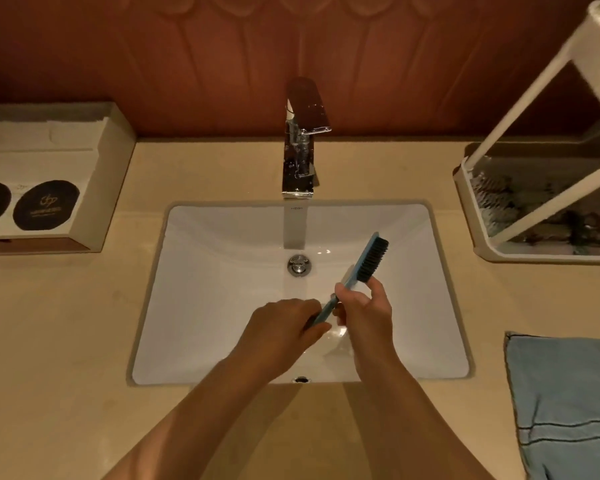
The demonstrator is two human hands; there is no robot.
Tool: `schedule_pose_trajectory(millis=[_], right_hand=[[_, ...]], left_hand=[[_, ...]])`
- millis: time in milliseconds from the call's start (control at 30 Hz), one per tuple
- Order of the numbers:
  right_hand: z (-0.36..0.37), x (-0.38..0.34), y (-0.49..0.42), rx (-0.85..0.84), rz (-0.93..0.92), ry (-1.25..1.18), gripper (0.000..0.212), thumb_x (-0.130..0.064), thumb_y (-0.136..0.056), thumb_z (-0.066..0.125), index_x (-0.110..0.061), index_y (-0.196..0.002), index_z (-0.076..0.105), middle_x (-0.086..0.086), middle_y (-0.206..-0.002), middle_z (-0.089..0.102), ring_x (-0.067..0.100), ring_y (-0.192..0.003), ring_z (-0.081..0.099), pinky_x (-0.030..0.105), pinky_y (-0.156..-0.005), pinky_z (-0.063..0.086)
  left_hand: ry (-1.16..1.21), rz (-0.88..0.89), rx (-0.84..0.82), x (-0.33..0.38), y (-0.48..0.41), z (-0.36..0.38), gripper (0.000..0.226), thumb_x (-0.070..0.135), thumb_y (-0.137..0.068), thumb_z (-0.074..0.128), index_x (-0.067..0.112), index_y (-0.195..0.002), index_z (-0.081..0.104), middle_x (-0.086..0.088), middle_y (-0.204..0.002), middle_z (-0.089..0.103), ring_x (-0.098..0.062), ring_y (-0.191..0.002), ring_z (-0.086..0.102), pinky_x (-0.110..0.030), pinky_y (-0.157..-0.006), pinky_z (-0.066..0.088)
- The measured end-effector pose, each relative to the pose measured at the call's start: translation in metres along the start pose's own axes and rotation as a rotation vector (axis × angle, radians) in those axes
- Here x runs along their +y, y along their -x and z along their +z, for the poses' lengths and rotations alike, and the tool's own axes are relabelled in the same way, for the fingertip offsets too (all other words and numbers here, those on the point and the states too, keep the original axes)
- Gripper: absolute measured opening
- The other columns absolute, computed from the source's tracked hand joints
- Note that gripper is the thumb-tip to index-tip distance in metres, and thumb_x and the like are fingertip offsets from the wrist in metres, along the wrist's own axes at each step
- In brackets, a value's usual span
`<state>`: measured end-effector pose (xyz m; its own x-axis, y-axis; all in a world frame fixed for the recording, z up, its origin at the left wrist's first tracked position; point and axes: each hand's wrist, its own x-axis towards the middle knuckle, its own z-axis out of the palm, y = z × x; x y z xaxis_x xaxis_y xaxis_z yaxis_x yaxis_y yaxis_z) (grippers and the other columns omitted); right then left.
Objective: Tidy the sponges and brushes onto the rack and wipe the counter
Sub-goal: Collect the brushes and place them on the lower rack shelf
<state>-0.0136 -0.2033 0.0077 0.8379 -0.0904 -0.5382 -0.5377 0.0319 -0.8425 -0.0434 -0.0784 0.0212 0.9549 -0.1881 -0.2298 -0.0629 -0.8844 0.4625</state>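
Observation:
A blue brush (pixel 365 259) with black bristles hangs over the white sink (pixel 222 306), bristle end pointing up and to the right. My left hand (pixel 284 327) grips the lower end of its handle. My right hand (pixel 362 308) grips the handle just below the bristles. The white rack (pixel 520 216) stands on the counter at the right, with dark scrubbing items lying on its lower tray. A blue cloth (pixel 565 403) lies on the counter at the lower right.
A chrome faucet (pixel 300 150) rises behind the sink with the drain (pixel 299 265) below it. At the left sits a cream tissue box (pixel 49 168) with dark round labels. The beige counter (pixel 66 341) surrounds the sink.

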Motion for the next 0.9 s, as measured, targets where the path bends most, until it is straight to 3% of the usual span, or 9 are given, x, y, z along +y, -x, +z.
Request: schedule_pose_trajectory(millis=[133,200,333,567,700,767,900], right_hand=[[-0.035,-0.017,0.006,0.035,-0.135,0.012,0.053,-0.023,-0.091,0.057,-0.024,-0.138,0.034,0.005,-0.087,0.064,0.008,-0.069,0.057,0.017,-0.068,0.045],[-0.060,-0.020,0.005,0.037,-0.180,-0.023,0.054,-0.019,-0.091,0.057,-0.021,-0.139,0.033,0.008,-0.093,0.063,0.004,-0.065,0.058,0.016,-0.067,0.047],[-0.100,-0.024,0.004,0.040,-0.274,-0.111,0.051,-0.009,-0.091,0.055,-0.015,-0.137,0.035,0.008,-0.083,0.058,0.000,-0.059,0.056,0.016,-0.064,0.048],[-0.193,-0.040,-0.012,0.146,-0.316,-0.165,0.029,-0.007,-0.093,0.050,-0.011,-0.121,0.043,0.006,-0.080,0.059,-0.003,-0.051,0.052,0.012,-0.053,0.044],[-0.238,-0.047,-0.030,0.154,-0.294,-0.099,0.024,-0.008,-0.094,0.050,-0.011,-0.117,0.046,0.004,-0.073,0.057,0.000,-0.048,0.049,0.017,-0.053,0.044],[-0.257,-0.052,-0.038,0.146,-0.274,-0.079,0.018,-0.009,-0.094,0.049,-0.012,-0.112,0.046,0.005,-0.070,0.053,0.002,-0.047,0.047,0.017,-0.049,0.042],[-0.287,-0.066,-0.055,0.150,-0.240,-0.023,0.018,-0.013,-0.095,0.048,-0.010,-0.113,0.049,0.006,-0.067,0.049,0.014,-0.056,0.043,0.028,-0.055,0.036]], left_hand=[[0.116,0.078,0.032,0.030,-0.010,0.004,0.023,0.040,-0.092,0.051,0.021,-0.079,0.050,0.006,-0.071,0.052,-0.013,-0.064,0.048,-0.016,-0.056,0.034],[0.155,0.139,0.006,0.051,-0.016,0.007,0.022,0.037,-0.090,0.055,0.016,-0.082,0.054,0.006,-0.073,0.053,-0.016,-0.067,0.050,-0.022,-0.060,0.040],[0.199,0.127,-0.031,0.089,-0.029,0.009,0.024,0.039,-0.089,0.055,0.017,-0.081,0.052,0.004,-0.073,0.057,-0.018,-0.070,0.052,-0.034,-0.062,0.043],[0.359,0.175,-0.033,0.167,-0.064,0.034,0.018,0.038,-0.090,0.053,0.023,-0.083,0.059,0.004,-0.075,0.064,-0.013,-0.070,0.058,-0.040,-0.069,0.050],[0.482,0.132,0.056,0.203,-0.090,0.049,0.018,0.030,-0.093,0.050,0.022,-0.107,0.056,0.002,-0.104,0.062,-0.009,-0.091,0.056,-0.027,-0.078,0.048],[0.518,0.080,0.119,0.216,-0.107,0.050,0.036,0.031,-0.092,0.053,0.021,-0.126,0.047,0.000,-0.124,0.054,-0.008,-0.104,0.051,-0.020,-0.082,0.042],[0.617,-0.011,0.262,0.238,-0.141,0.038,0.066,0.027,-0.091,0.057,0.018,-0.145,0.020,-0.004,-0.145,0.037,-0.017,-0.130,0.038,-0.022,-0.097,0.030]])
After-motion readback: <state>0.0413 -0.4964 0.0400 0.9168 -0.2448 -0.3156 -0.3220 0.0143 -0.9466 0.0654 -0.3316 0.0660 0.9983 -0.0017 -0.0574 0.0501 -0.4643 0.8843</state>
